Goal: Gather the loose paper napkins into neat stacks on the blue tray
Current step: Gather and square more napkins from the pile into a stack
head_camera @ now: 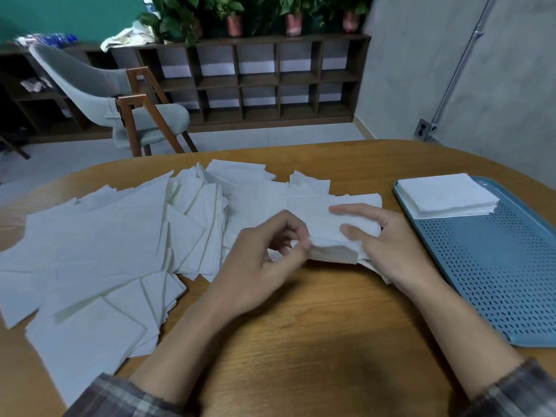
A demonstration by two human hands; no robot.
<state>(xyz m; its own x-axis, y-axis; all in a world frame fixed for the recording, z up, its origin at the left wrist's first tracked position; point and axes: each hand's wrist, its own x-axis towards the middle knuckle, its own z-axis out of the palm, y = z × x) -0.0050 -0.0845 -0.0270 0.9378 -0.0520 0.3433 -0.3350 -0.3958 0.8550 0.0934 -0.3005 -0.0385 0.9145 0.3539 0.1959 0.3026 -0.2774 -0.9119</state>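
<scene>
Napkins [90, 242] lie loose and overlapping across the left and middle of the counter [301, 326], white squares turned at mixed angles. The spread reaches from the near left edge to the far middle.

At the right end of this spread, both hands hold a small bundle [325, 227] of napkins. The bundle sits low, near the counter centre; whether its underside rests on the surface cannot be told.

- Left hand [261, 260]: fingers curled, fingertips pinching the near left corner of the bundle.
- Right hand [388, 245]: thumb and forefinger laid flat on top of the bundle, remaining fingers hidden at its right side. The hand grips the right edge.

To the right of the hands, the blue tray [496, 266] lies flat on the counter, just beside the right wrist. Its floor is perforated. One neat stack [445, 195] of napkins sits square at the far end of the tray; the near part of the floor is bare. The bundle and the tray are apart.

Plaid sleeves [120, 395] cover both forearms at the near edge of the view.

Beyond the counter on the left stands a grey chair [99, 85] with wooden legs. A dark wooden shelf unit [255, 76] runs along the far wall, with potted plants [234, 13] on top. A wall socket [424, 129] is fixed low on the right wall.
</scene>
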